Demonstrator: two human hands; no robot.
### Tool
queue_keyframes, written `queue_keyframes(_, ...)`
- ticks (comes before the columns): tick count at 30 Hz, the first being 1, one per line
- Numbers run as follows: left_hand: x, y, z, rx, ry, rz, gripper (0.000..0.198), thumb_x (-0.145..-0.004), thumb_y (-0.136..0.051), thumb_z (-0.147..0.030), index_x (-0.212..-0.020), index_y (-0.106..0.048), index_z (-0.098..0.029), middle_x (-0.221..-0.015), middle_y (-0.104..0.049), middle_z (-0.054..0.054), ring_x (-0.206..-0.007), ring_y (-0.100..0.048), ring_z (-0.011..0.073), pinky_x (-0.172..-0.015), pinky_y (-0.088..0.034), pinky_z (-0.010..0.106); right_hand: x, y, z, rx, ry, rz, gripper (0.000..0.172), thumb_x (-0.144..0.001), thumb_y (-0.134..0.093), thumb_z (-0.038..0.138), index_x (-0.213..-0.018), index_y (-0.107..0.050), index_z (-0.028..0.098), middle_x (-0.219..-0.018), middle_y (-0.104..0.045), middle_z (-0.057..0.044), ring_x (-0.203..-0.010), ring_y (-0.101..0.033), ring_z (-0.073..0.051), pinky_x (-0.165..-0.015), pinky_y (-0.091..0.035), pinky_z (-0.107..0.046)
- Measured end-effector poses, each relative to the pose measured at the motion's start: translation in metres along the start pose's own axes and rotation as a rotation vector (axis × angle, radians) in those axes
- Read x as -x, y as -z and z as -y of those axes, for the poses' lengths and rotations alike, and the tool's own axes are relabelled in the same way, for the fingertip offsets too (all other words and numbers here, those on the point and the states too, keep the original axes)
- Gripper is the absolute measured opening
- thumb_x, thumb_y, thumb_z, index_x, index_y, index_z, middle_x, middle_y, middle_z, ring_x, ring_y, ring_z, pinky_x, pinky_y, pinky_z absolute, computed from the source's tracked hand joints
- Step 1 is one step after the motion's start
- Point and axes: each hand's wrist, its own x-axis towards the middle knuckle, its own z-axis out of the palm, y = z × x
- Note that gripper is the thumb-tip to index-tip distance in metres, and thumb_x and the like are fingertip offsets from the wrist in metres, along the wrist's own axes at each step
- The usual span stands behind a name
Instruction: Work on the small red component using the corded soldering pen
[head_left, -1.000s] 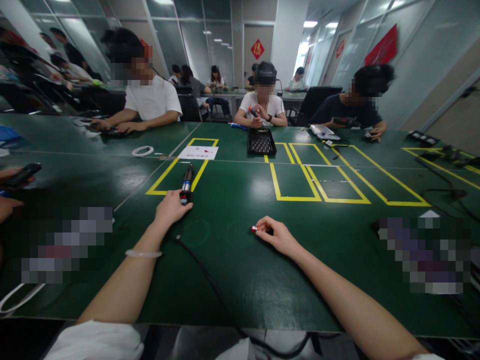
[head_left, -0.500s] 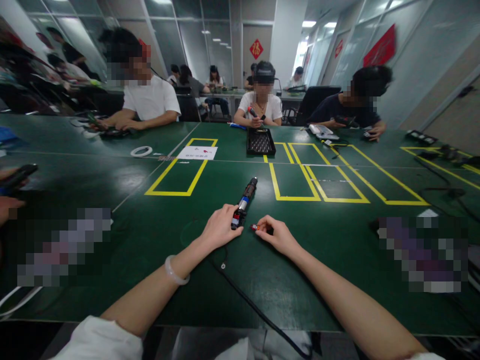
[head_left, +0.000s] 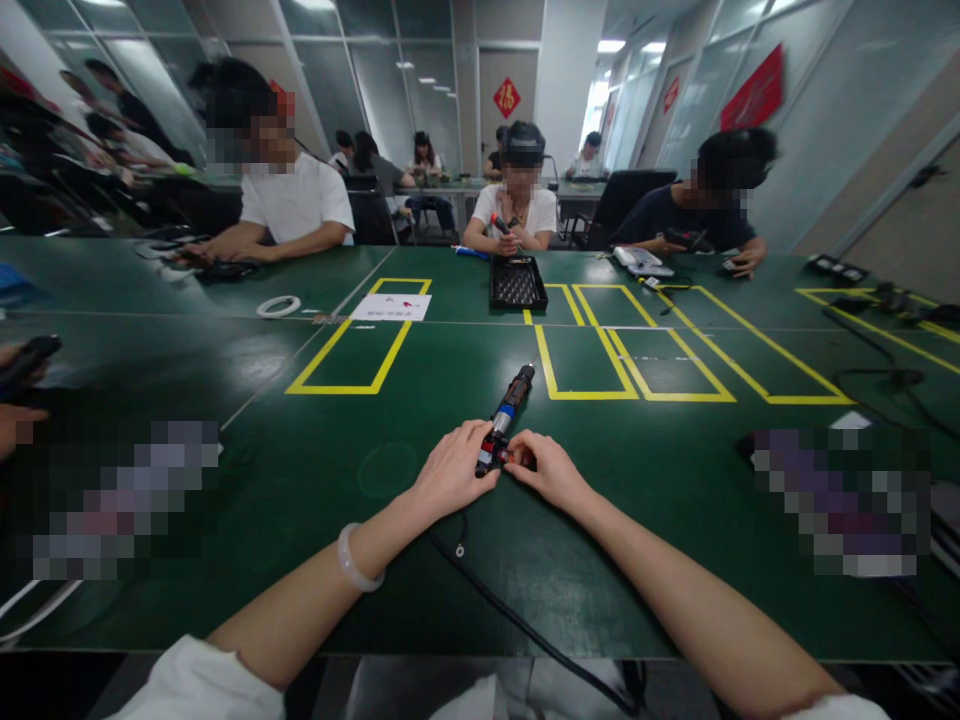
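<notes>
Left hand (head_left: 459, 462) gripping the rear of a dark electric screwdriver (head_left: 510, 407), centre of my remote view, right hand (head_left: 551, 470) pinching a small red piece (head_left: 505, 456) at its side, black cable (head_left: 512, 622) lower centre, green worktop (head_left: 645, 490) beneath, black tray (head_left: 519, 304) upper centre

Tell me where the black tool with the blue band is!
In the head view, the tool is near the middle, its near end in the left hand, the right hand close on its right; the black tray lies beyond its tip.
</notes>
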Motion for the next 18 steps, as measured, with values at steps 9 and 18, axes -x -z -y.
queue_keyframes(9,-0.0008,0.0003,-0.0001,-0.007,0.011,0.005,0.058,-0.08,-0.058,-0.034,-0.133,-0.04,-0.02,-0.129,-0.05,0.013,-0.112,-0.054,0.0277,-0.095,-0.044,0.041,0.0013,0.0006,0.0027,-0.074,0.036,0.005,0.006,-0.084,-0.062,0.017,-0.089,-0.059,0.02,-0.079,-0.064,-0.001,-0.072,-0.059,-0.016,-0.071,-0.043,-0.028)
queue_keyframes(18,-0.0038,-0.0022,-0.0069,-0.111,0.056,-0.001,0.061,-0.083,-0.057,-0.049,-0.133,-0.04,-0.019,-0.124,-0.05,0.012,-0.107,-0.055,0.0266,-0.089,-0.046,0.039,0.0,0.0,0.0027,-0.037,0.074,-0.022,0.007,-0.085,-0.06,0.013,-0.09,-0.062,0.018,-0.083,-0.067,-0.003,-0.076,-0.061,-0.017,-0.073,-0.045,-0.028)
